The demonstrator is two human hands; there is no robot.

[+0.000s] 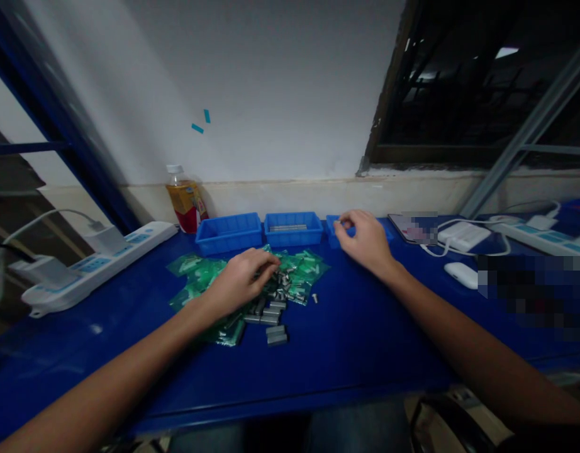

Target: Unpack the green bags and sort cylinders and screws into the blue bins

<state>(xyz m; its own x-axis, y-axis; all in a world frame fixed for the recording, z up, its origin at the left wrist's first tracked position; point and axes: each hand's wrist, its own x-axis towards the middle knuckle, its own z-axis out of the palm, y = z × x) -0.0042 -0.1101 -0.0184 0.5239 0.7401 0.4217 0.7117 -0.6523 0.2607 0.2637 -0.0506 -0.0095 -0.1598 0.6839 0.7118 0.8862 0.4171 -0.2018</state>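
My left hand (240, 280) rests on a heap of small grey metal pieces (273, 308) that lie over green plastic bags (195, 270) on the blue table (346, 352). Its fingers are curled down into the pieces, pinching at them. My right hand (363, 239) hovers at the third blue tray (334, 229) on the right, fingers bent and pinched over its rim; what they hold is hidden. Two more blue trays stand in a row behind the heap: an empty one (228, 233) and one (293, 228) with grey pieces lined up inside.
A drink bottle (185, 202) stands at the wall behind the trays. A white power strip (96, 264) lies at the left, another (545, 239) at the right with a phone (412, 228), a white charger (462, 236) and cables. The table's front edge runs near my arms.
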